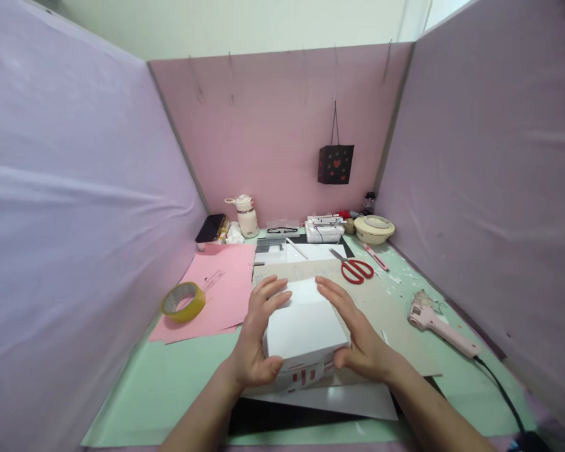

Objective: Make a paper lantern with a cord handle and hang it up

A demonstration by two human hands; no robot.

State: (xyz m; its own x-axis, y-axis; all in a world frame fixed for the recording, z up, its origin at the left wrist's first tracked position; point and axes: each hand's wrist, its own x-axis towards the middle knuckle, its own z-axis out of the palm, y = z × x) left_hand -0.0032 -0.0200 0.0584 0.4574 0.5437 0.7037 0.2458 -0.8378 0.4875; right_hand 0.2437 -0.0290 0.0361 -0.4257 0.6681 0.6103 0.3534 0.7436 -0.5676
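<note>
Two hands clamp a white paper box (305, 326) between them: left hand (257, 336) flat on its left side, right hand (355, 333) on its right. Red scissors (356, 270) just beyond the right fingertips; tape roll (183, 301) well left of the left hand.

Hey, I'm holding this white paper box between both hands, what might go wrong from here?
The left hand and right hand press the white box from both sides; thin paper walls may buckle. The open red scissors lie just beyond your right fingers. The pink glue gun and its cord sit close enough to snag.
</note>
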